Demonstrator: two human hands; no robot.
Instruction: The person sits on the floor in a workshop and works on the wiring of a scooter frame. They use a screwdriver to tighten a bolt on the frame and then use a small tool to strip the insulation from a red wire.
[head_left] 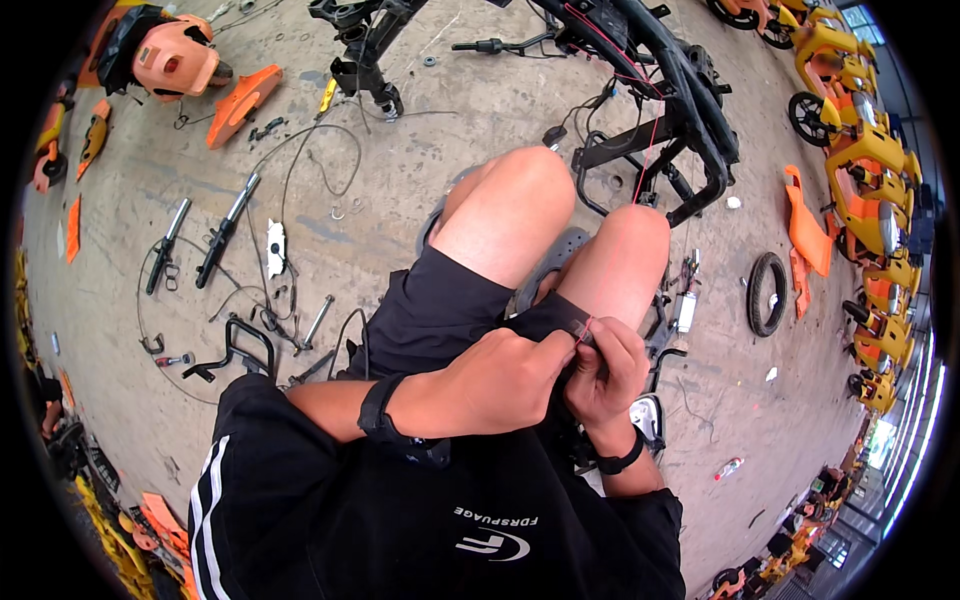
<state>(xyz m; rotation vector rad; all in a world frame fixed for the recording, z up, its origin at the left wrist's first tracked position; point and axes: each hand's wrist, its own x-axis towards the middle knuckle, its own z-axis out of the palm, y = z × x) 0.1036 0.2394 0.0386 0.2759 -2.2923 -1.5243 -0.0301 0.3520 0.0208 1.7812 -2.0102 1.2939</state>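
Observation:
My left hand, a dark band on its wrist, is closed with thumb and fingertips pinched together over my lap. Against it, my right hand is also closed, its fingers bent. Both hold a thin red wire, which shows in a small loop at the fingertips. A small dark piece is partly visible there, too covered to name. From behind my right knee the wire runs taut up to a black vehicle frame standing ahead.
On the floor at left lie two fork tubes, black cables and a bent black bracket. An orange panel lies farther off. To the right are a black tire, an orange fairing and a row of yellow scooters.

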